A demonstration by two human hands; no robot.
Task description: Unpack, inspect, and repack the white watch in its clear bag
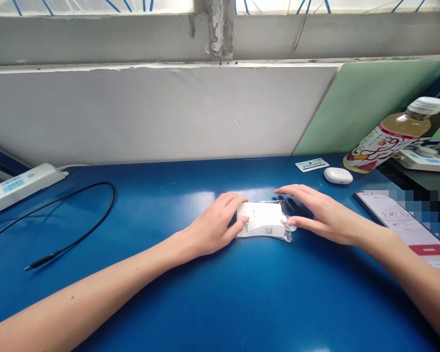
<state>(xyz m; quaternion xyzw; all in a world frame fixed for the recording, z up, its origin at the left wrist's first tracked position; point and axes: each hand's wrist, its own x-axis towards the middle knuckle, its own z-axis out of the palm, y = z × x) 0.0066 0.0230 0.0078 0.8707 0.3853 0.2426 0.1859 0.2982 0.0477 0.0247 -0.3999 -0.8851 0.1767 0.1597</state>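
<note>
Plastic [288,235], clear and crinkled, sheathed a white packet [260,218], fine print illegible, left end held in the left grip [217,222], the right grip [317,215] parted wide opposite.

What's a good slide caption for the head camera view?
Left hand and right hand at opposite ends of a plastic-wrapped white packet lying on a blue tabletop.

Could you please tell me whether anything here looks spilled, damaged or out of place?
The post above the wall panel looks damaged: its paint is peeling in patches. I see no spill around the wrapped white packet.
</note>
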